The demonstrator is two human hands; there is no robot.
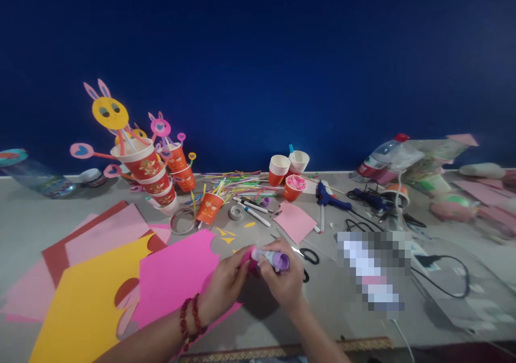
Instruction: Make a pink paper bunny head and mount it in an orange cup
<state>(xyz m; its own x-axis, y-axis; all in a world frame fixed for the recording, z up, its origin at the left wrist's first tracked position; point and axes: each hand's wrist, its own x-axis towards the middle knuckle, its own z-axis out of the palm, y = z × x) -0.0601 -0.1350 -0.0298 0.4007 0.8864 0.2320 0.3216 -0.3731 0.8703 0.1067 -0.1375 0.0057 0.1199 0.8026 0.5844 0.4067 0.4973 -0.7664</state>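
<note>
My left hand (229, 278) pinches a small bright pink paper piece (251, 264), partly hidden by the fingers. A glue stick (276, 260) with a purple base lies in the closed fingers of my right hand (284, 281), its clear end against the pink paper. Both hands are above the grey table (266, 328). Black-handled scissors (309, 256) lie just beyond my right hand, partly covered by it. To the left of my left hand is a bright pink sheet (173, 277) with a notch cut from its edge. Small yellow paper scraps (227, 240) lie beyond the hands.
Stacked red cup figures (151, 177) with paper faces stand at the back left. A yellow sheet (88, 293) overlaps other papers. Pens (253, 212), tape (236, 211), a pink square (295, 221), cups (278, 170) and a blue glue gun (328, 197) sit farther back. Cables (443, 256) run at right.
</note>
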